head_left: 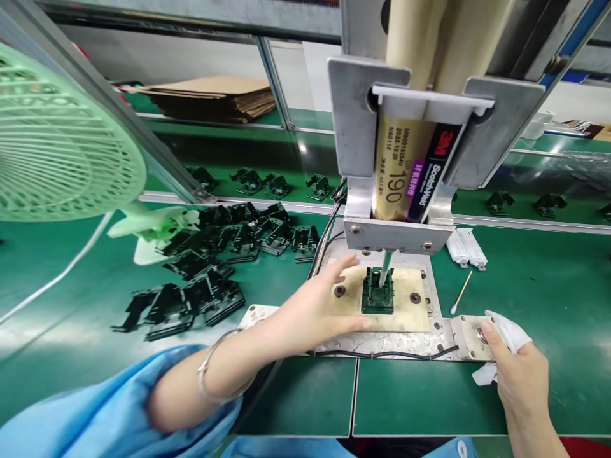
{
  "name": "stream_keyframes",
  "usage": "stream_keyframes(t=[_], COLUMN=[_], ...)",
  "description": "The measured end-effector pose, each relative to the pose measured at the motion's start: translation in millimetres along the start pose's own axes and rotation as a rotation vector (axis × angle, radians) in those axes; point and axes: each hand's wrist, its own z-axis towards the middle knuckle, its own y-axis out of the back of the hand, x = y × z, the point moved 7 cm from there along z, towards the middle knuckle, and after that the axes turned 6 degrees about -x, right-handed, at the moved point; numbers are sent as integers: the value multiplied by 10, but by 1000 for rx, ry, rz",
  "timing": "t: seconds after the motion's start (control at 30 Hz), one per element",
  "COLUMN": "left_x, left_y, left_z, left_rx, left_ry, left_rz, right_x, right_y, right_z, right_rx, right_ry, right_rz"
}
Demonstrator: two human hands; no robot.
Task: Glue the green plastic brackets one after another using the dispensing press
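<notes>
My left hand [319, 304] lies with fingers spread, resting on the tan fixture pad [409, 313], just left of the small dark green part [378, 294] seated in it. A glue nozzle [384, 268] from the 3M adhesive cartridge [411, 170] points down into that part. My right hand [516, 374] sits at the fixture's right end, a finger on a round metal button [480, 333], with a white cloth [508, 338] tucked under the fingers.
A pile of black plastic parts [210, 267] lies on the green mat to the left, more on the far conveyor [267, 184]. A green fan [62, 140] stands far left. A cotton swab [461, 292] and white packets [466, 248] lie right of the fixture.
</notes>
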Motion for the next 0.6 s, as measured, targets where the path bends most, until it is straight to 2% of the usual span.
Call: stream_keyframes(t=[0.1,0.2,0.3,0.47,0.53,0.6], left_x=[-74,-124,-165,-114,-79,-87], left_y=[-221,-275,-284,-269,-359,-496], left_z=[179,229,156,-139,-338,-559], left_rx=[149,184,287,369,458,606], left_ry=[-42,-38,52,321,482,620], left_rz=[-131,-348,-489,-496,-646,-845], right_x=[-18,-72,-88,-28,37,158], right_y=[-14,-31,-41,-81,11,199], right_z=[11,18,11,20,2,-131], right_rx=[8,30,46,62,-26,-141], right_ry=[28,26,32,86,214,467], right_rz=[33,70,76,115,121,154])
